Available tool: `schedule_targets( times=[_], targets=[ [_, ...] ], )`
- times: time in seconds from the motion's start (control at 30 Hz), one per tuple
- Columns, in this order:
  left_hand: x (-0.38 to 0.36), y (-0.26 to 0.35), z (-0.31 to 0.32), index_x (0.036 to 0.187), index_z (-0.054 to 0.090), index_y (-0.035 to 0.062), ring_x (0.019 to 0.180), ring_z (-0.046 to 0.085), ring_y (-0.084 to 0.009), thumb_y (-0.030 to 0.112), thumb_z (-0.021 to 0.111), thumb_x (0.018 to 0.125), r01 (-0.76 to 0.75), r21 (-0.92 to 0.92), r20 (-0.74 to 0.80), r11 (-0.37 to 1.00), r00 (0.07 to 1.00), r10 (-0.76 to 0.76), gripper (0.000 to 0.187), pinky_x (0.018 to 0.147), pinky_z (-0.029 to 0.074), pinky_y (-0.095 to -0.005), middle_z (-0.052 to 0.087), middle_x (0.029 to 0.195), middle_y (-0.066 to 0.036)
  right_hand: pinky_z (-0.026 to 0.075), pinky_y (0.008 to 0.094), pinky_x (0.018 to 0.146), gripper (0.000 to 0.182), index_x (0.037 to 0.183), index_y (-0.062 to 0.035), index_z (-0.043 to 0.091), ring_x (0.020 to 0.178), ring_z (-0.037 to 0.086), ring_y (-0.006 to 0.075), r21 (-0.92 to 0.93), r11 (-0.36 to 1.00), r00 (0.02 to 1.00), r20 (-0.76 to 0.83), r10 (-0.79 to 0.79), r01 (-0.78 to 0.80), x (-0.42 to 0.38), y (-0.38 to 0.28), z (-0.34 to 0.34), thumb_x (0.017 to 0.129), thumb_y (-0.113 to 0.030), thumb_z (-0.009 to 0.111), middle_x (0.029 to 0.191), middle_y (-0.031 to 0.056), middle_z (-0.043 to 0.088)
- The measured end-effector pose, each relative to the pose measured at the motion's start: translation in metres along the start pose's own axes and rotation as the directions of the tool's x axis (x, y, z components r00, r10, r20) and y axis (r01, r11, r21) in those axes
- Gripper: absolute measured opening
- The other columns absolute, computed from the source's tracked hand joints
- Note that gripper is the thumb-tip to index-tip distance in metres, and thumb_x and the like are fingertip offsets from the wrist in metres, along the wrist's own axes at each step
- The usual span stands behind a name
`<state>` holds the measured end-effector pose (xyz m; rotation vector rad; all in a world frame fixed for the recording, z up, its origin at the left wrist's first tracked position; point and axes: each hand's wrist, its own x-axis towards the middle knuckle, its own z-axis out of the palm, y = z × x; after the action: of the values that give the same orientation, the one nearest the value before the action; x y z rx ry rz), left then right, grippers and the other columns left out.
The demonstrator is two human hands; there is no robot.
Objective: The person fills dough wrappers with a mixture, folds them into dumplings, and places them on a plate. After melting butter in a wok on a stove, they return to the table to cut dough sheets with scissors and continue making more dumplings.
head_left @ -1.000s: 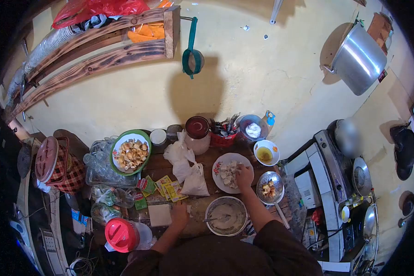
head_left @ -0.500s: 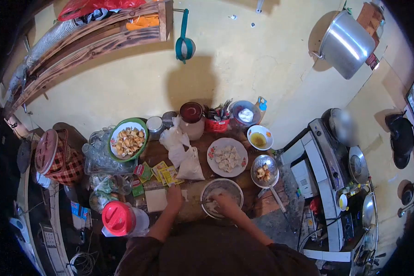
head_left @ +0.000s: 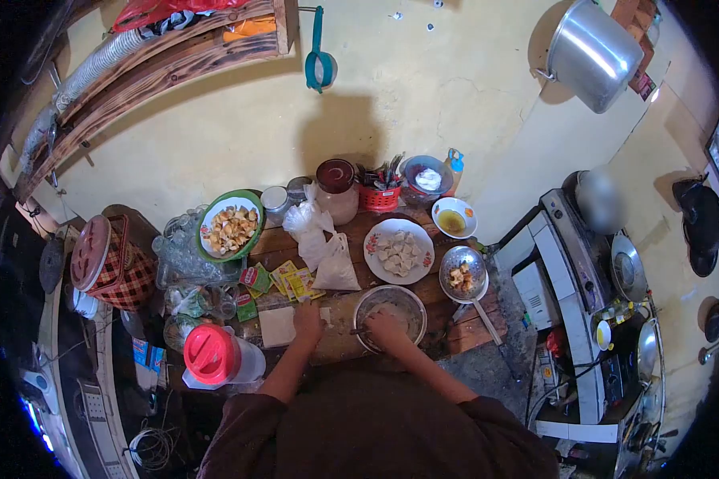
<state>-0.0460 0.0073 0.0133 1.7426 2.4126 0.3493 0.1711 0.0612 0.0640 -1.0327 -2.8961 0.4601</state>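
My right hand [head_left: 386, 330] reaches into a metal bowl [head_left: 420, 318] of pale, floury-looking contents. Its fingers are bent together low in the bowl, and anything between them is hidden. On the wooden table, my left hand [head_left: 308, 322] rests at the right edge of a stack of pale square sheets [head_left: 278, 326], just below yellow packets [head_left: 299, 284]; its fingers are too small to make out clearly. A floral plate [head_left: 371, 270] holding pale folded pieces [head_left: 399, 254] stands beyond the bowl. Behind my left hand sits a plastic bag of white powder [head_left: 337, 270].
Right of the bowl, a metal strainer [head_left: 463, 263] with browned pieces rests over a dish. A bowl of yellowish liquid [head_left: 453, 219] stands behind it. At left are a green-rimmed bowl of fried pieces [head_left: 233, 230] and a red-lidded pitcher [head_left: 212, 355]. A stove [head_left: 575, 255] is far right.
The camera view has shifted slightly, so the table sits higher in the picture. My right hand has moved a little left and lower within the metal bowl; my left hand stays by the sheets.
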Motion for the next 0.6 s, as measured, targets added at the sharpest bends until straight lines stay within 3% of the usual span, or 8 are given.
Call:
schedule_targets(
  times=[0.1,0.2,0.27,0.3,0.37,0.4,0.47,0.6],
  targets=[
    [0.004,-0.002,-0.001,0.093,0.057,0.0055,0.094,0.053,-0.0324,0.020,0.077,0.057,-0.004,-0.003,0.073,1.000,0.997,0.004,0.043,0.075,0.047,-0.0413,0.054,0.102,-0.014,0.047,0.0416,0.074,0.022,0.092,-0.0077,0.060,0.087,0.055,0.0305,0.024,0.999,1.000,-0.016,-0.026,0.026,0.000,0.002,-0.001,0.071,-0.015,0.061,0.087,0.0118,0.059],
    [0.005,0.000,-0.006,0.095,0.055,0.0054,0.095,0.053,-0.0322,0.021,0.076,0.058,0.048,-0.026,0.127,0.999,0.991,-0.045,0.045,0.076,0.047,-0.0410,0.055,0.099,-0.014,0.048,0.0421,0.070,0.018,0.088,-0.0061,0.062,0.077,0.059,0.0306,0.094,0.993,0.996,-0.055,0.072,-0.067,-0.004,0.007,-0.012,0.073,-0.017,0.061,0.080,0.0117,0.061],
    [0.006,-0.001,-0.006,0.096,0.055,0.0052,0.094,0.054,-0.0319,0.020,0.076,0.058,0.063,0.029,0.112,0.998,0.992,-0.066,0.046,0.075,0.047,-0.0413,0.056,0.097,-0.013,0.048,0.0402,0.066,0.016,0.087,-0.0046,0.063,0.070,0.060,0.0300,0.286,0.958,0.970,-0.231,0.070,-0.001,-0.014,0.023,-0.012,0.076,-0.016,0.062,0.076,0.0130,0.062],
    [0.007,0.000,-0.006,0.098,0.054,0.0049,0.093,0.055,-0.0316,0.020,0.076,0.058,0.078,0.082,0.094,0.994,0.992,-0.086,0.048,0.075,0.047,-0.0417,0.056,0.095,-0.013,0.048,0.0402,0.066,0.016,0.087,-0.0046,0.063,0.070,0.060,0.0300,0.286,0.958,0.971,-0.230,0.071,-0.002,-0.018,0.025,-0.019,0.076,-0.016,0.062,0.076,0.0130,0.062],
    [0.010,0.000,-0.009,0.099,0.054,0.0052,0.095,0.054,-0.0304,0.023,0.076,0.059,0.078,0.090,0.137,0.993,0.986,-0.090,0.049,0.076,0.047,-0.0425,0.055,0.098,-0.012,0.048,0.0374,0.061,0.013,0.086,-0.0031,0.064,0.069,0.061,0.0281,0.485,0.872,0.935,-0.274,0.225,-0.068,-0.028,0.022,-0.042,0.077,-0.012,0.063,0.077,0.0139,0.062],
    [0.011,0.000,-0.009,0.101,0.054,0.0054,0.098,0.052,-0.0293,0.026,0.076,0.061,0.078,0.097,0.178,0.992,0.980,-0.095,0.050,0.076,0.047,-0.0432,0.054,0.101,-0.011,0.048,0.0374,0.061,0.013,0.086,-0.0031,0.064,0.069,0.061,0.0281,0.484,0.872,0.934,-0.274,0.228,-0.071,-0.033,0.022,-0.046,0.077,-0.012,0.063,0.077,0.0139,0.062],
    [0.012,-0.006,0.005,0.098,0.056,0.0057,0.094,0.054,-0.0307,0.026,0.075,0.061,0.038,0.046,0.155,0.998,0.987,-0.044,0.046,0.075,0.047,-0.0431,0.056,0.096,-0.013,0.048,0.0340,0.058,0.011,0.086,-0.0021,0.064,0.066,0.061,0.0263,0.497,0.865,0.858,-0.473,0.201,0.072,-0.042,0.023,-0.054,0.076,-0.007,0.063,0.076,0.0137,0.062],
    [-0.001,0.005,-0.014,0.088,0.061,0.0053,0.083,0.059,-0.0336,0.020,0.067,0.069,-0.016,-0.103,0.117,0.994,0.993,0.029,0.025,0.073,0.046,-0.0438,0.061,0.086,-0.017,0.048,0.0325,0.058,0.011,0.088,-0.0021,0.063,0.065,0.062,0.0250,0.460,0.888,0.835,-0.492,0.246,0.010,-0.063,0.014,-0.076,0.077,-0.005,0.061,0.077,0.0124,0.062]
  ],
)
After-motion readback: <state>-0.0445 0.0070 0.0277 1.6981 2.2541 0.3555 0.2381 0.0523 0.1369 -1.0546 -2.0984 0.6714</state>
